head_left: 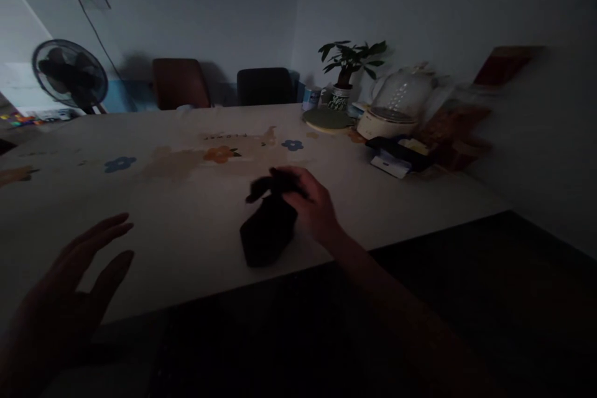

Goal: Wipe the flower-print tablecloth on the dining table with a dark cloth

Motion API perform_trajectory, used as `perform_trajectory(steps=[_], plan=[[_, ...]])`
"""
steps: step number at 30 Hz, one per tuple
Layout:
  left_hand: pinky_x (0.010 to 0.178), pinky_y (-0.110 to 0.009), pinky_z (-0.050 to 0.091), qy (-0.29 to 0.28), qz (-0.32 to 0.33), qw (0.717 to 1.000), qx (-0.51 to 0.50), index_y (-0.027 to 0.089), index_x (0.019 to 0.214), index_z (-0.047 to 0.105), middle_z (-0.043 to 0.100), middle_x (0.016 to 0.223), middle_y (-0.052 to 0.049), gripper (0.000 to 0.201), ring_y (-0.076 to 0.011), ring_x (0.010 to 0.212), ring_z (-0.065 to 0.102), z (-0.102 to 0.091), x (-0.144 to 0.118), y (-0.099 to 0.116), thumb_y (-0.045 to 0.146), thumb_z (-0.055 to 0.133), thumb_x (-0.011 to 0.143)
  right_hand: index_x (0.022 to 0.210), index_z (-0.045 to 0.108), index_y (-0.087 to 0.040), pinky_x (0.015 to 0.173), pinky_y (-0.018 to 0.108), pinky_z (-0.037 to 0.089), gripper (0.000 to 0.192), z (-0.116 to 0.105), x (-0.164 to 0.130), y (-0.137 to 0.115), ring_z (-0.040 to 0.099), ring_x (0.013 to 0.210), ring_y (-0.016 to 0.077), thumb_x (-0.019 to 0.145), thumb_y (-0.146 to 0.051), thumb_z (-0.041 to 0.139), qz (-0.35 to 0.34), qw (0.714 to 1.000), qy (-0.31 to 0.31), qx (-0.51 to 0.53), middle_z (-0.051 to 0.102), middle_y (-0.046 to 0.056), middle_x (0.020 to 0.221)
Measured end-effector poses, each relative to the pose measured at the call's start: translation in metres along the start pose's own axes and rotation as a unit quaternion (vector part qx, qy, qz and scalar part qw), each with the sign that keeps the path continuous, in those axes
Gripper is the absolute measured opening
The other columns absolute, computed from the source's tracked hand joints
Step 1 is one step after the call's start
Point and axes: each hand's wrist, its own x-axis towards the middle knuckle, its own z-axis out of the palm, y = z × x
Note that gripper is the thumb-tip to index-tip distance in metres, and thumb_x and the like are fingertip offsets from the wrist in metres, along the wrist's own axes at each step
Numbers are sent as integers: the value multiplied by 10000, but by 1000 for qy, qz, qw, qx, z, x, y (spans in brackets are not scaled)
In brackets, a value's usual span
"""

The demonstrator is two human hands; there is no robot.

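My right hand is closed on the gathered, knot-like top of a black bag-like bundle near the table's front edge. The bundle has a boxy lower body and a loose tuft sticking out to the left. It is too dark to make out its material or contents. My left hand hovers at the lower left, thumb and fingers apart, with nothing in it. Under both lies a pale tablecloth printed with flowers.
At the back right stand a potted plant, a mug, a green round mat, an appliance with a clear glass jug and a black tray. Two chairs and a fan are beyond the table.
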Motion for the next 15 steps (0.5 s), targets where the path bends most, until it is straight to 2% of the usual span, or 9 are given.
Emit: perform_trajectory(steps=[3, 5, 7, 9, 11, 13, 15], plan=[[1092, -538, 473, -36, 77, 996, -13, 434, 1309, 529, 563, 1404, 27, 358, -263, 1277, 560, 10, 17, 24, 459, 496, 954, 1013, 686, -230, 1002, 377, 479, 389, -52, -26, 35, 609, 1142, 210, 731, -140, 432, -17, 997, -9, -76, 659, 47, 1180], [1020, -486, 534, -57, 138, 988, -24, 416, 1289, 530, 587, 1362, 14, 321, -241, 1230, 590, 23, 32, 41, 422, 484, 971, 936, 711, -238, 966, 366, 496, 355, -79, -44, 47, 611, 1142, 212, 747, -142, 427, -19, 992, 14, -121, 656, 42, 1202], [1005, -448, 546, -103, 198, 974, -38, 358, 1290, 530, 583, 1368, -14, 318, -233, 1241, 582, 42, 47, 64, 405, 471, 981, 900, 721, -242, 918, 362, 515, 311, -96, -55, 52, 635, 1093, 216, 780, -171, 442, -6, 988, 52, -145, 673, 41, 1177], [1070, -457, 502, -174, 247, 952, -52, 296, 1341, 498, 516, 1457, -55, 387, -250, 1345, 497, 68, 59, 92, 425, 461, 977, 861, 722, -238, 892, 368, 519, 272, -104, -58, 54, 656, 1036, 221, 794, -219, 459, 18, 984, 99, -145, 695, 43, 1128], [1172, -526, 381, -258, 276, 925, -45, 239, 1429, 423, 369, 1575, -100, 542, -293, 1465, 333, 99, 67, 124, 491, 476, 953, 827, 722, -228, 886, 375, 520, 247, -106, -56, 55, 666, 1004, 230, 790, -285, 484, 57, 982, 136, -122, 711, 49, 1084], [1218, -634, 210, -323, 276, 905, -19, 208, 1499, 333, 218, 1637, -133, 723, -348, 1513, 199, 132, 71, 157, 582, 514, 908, 806, 726, -220, 898, 389, 518, 259, -105, -53, 57, 671, 996, 244, 765, -346, 504, 110, 977, 154, -99, 726, 55, 1031], [1205, -696, 102, -361, 243, 900, -3, 197, 1542, 251, 128, 1654, -154, 826, -380, 1524, 124, 162, 73, 183, 640, 503, 892, 821, 741, -217, 923, 405, 514, 292, -106, -51, 57, 672, 999, 255, 735, -379, 514, 161, 971, 146, -95, 733, 56, 999]])
